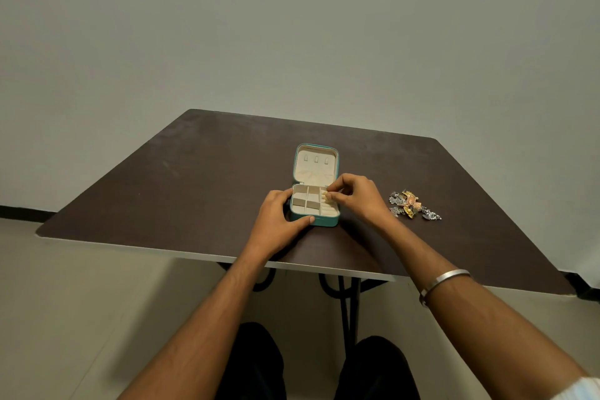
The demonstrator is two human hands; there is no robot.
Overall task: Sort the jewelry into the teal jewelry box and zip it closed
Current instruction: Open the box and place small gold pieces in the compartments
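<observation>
Right hand (352, 196) pinched a small gold piece (325, 194) over the teal jewelry box (314, 201), right-hand column of compartments directly beneath its grip; left hand (281, 217) clasped the box's near-left corner, and the remaining jewelry pile (413, 204) lay on the counter (194, 191) just right of the right hand, the nearer one

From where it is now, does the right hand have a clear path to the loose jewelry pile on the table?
Probably yes. The jewelry pile lies on bare table just right of the right hand, nothing between them. Its fingers seem to pinch a small gold piece over the teal jewelry box.
</observation>
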